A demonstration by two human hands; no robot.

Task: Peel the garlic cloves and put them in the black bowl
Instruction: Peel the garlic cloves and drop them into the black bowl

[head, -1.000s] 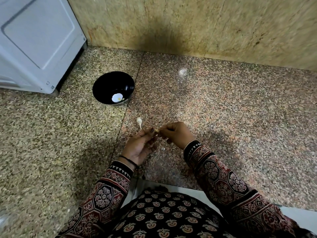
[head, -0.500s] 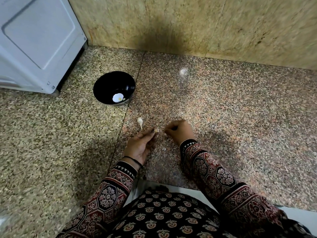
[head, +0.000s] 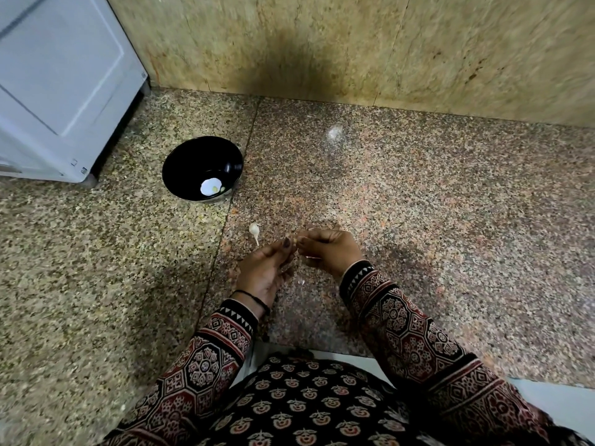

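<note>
The black bowl (head: 180, 169) stands on the speckled stone counter, up and left of my hands, with a pale peeled clove (head: 213, 188) near a bright glare spot at its bottom. One unpeeled garlic clove (head: 254, 229) lies on the counter just left of my fingertips. My left hand (head: 264, 272) and my right hand (head: 328, 251) meet at the fingertips, both pinching a small garlic clove (head: 291, 238) that is mostly hidden between them.
A white appliance (head: 61, 85) stands at the back left, close to the bowl. A stone wall (head: 354, 49) runs along the back. Small skin flakes (head: 301, 281) lie under my hands. The counter's front edge is near my body.
Half a second ago my hands were apart, the right hand pulled away to the right. Now the right hand has come back and the fingertips meet again on the clove.
</note>
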